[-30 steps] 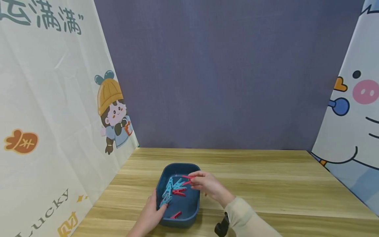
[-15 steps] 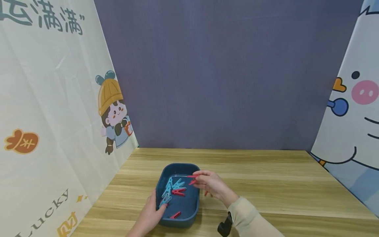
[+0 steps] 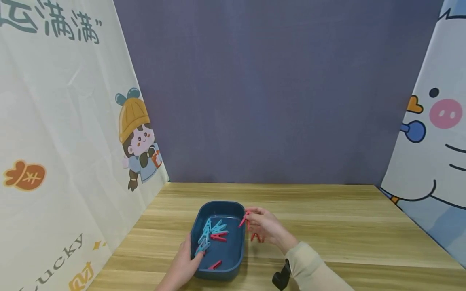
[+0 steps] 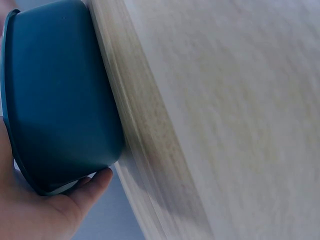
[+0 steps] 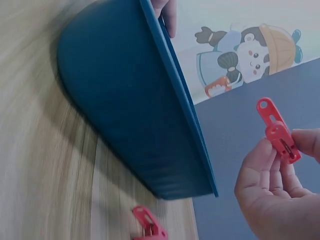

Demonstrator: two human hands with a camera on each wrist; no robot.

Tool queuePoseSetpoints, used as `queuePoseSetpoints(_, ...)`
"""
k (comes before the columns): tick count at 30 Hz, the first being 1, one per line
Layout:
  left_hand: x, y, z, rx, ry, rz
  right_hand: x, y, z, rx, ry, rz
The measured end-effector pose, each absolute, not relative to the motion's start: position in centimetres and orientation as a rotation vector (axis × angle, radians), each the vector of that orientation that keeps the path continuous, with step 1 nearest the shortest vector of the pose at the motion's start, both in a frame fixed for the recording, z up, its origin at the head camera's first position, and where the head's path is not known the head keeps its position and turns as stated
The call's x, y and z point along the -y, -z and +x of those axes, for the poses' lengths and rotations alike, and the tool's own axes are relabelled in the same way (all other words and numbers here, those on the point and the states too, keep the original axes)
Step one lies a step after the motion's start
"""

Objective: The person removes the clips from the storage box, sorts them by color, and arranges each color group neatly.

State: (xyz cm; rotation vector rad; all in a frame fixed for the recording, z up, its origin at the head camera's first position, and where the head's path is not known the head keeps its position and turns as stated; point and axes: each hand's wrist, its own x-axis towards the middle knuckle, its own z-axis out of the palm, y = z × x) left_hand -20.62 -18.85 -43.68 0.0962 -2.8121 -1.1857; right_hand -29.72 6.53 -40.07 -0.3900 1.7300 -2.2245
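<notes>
A dark blue plastic basin (image 3: 227,256) stands on the wooden table, with several light blue clothespins (image 3: 205,232) and a few red clothespins (image 3: 219,236) inside. My left hand (image 3: 183,258) grips the basin's near left wall, thumb over the rim; the left wrist view shows fingers against its outer side. Just past the right rim, my right hand (image 3: 267,226) pinches a red clothespin (image 5: 280,132) between thumb and fingertips, raised above the table. Below that hand, another red clothespin (image 3: 256,237) lies on the table beside the basin, seen also in the right wrist view.
Wood-grain table (image 3: 327,226) extends right of and behind the basin. A dark grey-blue panel (image 3: 273,101) rises at the table's back edge. Printed cartoon curtains hang at left and right. A black strap piece (image 3: 282,275) hangs by the right sleeve.
My right hand has moved right, carrying the red clothespin from over the basin to outside its right rim. The red clothespin on the table has come into fuller view. My left hand stays put.
</notes>
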Motion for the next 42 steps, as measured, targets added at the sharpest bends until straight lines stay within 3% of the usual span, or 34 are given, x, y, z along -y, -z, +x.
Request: queuePoseSetpoints(42, 18.9, 43.9, -20.8, 2.801, 1.190, 0.082, -12.0, 41.9, -31.4, -1.885, 2.148, -0.299)
